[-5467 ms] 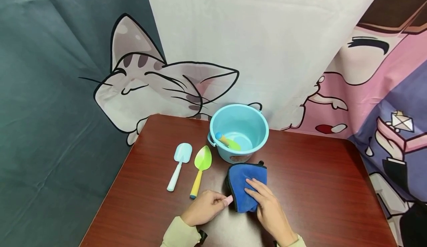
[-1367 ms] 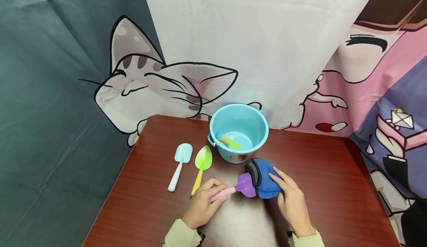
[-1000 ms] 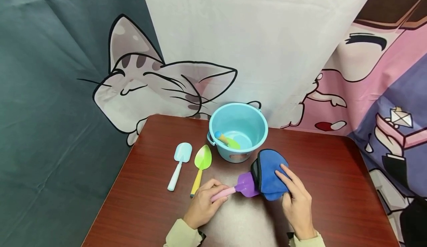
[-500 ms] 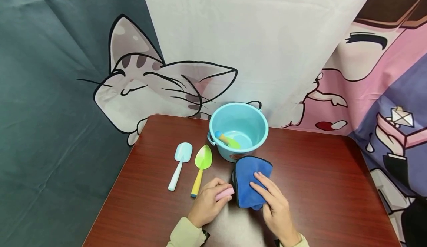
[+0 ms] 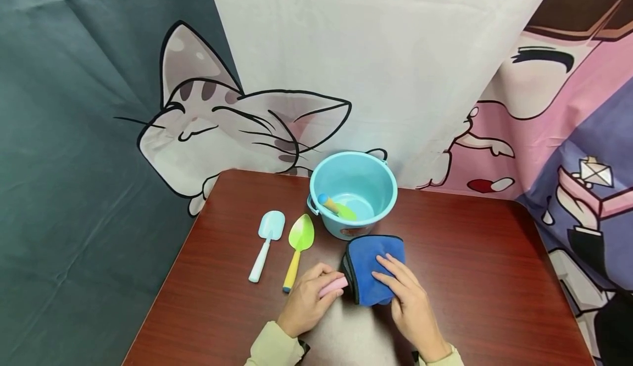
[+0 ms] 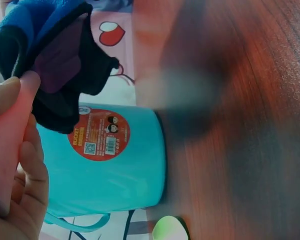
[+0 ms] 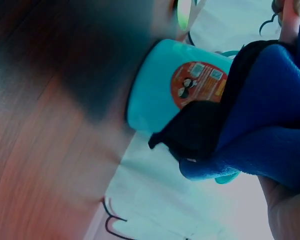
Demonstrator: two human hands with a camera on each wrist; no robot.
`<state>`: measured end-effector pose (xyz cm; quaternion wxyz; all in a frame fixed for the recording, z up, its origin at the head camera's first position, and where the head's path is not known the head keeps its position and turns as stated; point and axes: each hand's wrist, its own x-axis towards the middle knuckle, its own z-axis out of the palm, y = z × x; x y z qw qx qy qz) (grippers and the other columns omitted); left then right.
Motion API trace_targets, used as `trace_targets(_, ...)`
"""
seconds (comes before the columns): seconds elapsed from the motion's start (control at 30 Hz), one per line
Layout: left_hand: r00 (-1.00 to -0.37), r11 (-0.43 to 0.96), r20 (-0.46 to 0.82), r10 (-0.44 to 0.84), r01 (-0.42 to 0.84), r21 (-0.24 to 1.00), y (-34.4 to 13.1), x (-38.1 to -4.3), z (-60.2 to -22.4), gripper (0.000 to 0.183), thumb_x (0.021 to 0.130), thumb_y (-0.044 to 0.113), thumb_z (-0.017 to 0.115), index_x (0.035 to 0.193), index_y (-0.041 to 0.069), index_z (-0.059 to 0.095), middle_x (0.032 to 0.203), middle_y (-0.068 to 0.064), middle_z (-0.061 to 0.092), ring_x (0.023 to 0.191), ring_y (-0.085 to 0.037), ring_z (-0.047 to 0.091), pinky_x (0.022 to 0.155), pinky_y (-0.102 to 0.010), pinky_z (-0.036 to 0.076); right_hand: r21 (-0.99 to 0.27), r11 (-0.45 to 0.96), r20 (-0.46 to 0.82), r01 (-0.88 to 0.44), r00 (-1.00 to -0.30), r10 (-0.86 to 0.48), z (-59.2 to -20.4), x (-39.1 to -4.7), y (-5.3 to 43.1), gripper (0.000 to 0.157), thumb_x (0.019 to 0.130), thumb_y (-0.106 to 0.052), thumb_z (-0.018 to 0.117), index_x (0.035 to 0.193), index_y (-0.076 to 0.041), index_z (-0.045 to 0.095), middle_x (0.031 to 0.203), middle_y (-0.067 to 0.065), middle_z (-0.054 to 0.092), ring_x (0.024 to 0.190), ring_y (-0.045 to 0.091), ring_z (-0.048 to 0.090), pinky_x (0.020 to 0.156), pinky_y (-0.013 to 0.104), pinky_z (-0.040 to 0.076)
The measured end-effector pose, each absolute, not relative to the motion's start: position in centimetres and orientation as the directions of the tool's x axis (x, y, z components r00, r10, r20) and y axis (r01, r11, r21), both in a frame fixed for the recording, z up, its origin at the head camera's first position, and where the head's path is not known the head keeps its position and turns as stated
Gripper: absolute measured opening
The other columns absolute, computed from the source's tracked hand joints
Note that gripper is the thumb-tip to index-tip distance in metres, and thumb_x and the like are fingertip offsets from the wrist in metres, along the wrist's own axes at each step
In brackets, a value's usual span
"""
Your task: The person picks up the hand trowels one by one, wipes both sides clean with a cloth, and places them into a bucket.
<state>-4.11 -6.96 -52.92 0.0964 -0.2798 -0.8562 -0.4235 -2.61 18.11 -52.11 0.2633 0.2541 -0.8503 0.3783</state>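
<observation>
My left hand grips the pink handle of a toy shovel. In the left wrist view part of its purple blade shows within the cloth's dark folds; the head view hides the blade. A blue cleaning cloth with black edging is folded over the blade. My right hand holds this cloth, its fingers spread on top and the thumb at the lower edge. Both hands are in front of a light-blue bucket, and the cloth is off the table in the wrist views.
Inside the bucket lies a small green tool with a yellow-and-blue handle. Left of the bucket, a light-blue toy shovel and a green trowel with a yellow handle lie on the brown table. A printed curtain hangs behind.
Over the last second my right hand has brought the cloth leftward over the purple blade, up to the pink handle. Before that it was drawn right, baring the blade. The left hand kept its grip.
</observation>
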Motion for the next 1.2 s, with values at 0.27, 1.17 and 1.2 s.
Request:
trace_targets(0.27, -0.829, 0.493, 0.393, 0.398, 0.554, 0.671, -7.2, -3.9, -52.7, 0.028, 0.089, 0.019, 0.077, 0.117, 0.018, 0.074, 0.106, 0.009, 0.059, 0.087, -0.004, 0.055, 0.075, -0.023, 0.046, -0.540, 0.642, 0.585, -0.544, -0.791, -0.179, -52.6, -2.8, 19.8, 0.061, 0.070, 0.024, 0.046, 0.114, -0.006, 0.075, 0.135, 0.013, 0.062, 0.128, 0.036, 0.054, 0.112, 0.018, 0.030)
trace_targets(1.17, -0.794, 0.378, 0.516, 0.321, 0.607, 0.699, -9.0, -5.0, -50.6, 0.028, 0.084, 0.009, 0.079, 0.111, 0.015, 0.076, 0.104, 0.004, 0.066, 0.078, -0.006, 0.058, 0.072, -0.016, 0.045, -0.523, 0.781, 0.564, -0.341, -0.826, 0.016, -52.6, -2.6, 24.4, 0.058, 0.074, 0.021, 0.046, 0.118, -0.004, 0.073, 0.135, 0.011, 0.063, 0.127, 0.030, 0.055, 0.091, 0.007, 0.027)
trace_targets(1.2, -0.788, 0.378, 0.530, 0.313, 0.616, 0.692, -9.2, -5.3, -50.3, 0.028, 0.083, 0.009, 0.080, 0.111, 0.015, 0.076, 0.103, 0.004, 0.066, 0.078, -0.006, 0.059, 0.072, -0.016, 0.045, -0.526, 0.782, 0.560, -0.335, -0.828, 0.022, -52.6, -2.5, 24.5, 0.058, 0.074, 0.021, 0.045, 0.118, -0.005, 0.074, 0.135, 0.011, 0.063, 0.127, 0.029, 0.055, 0.091, 0.007, 0.027)
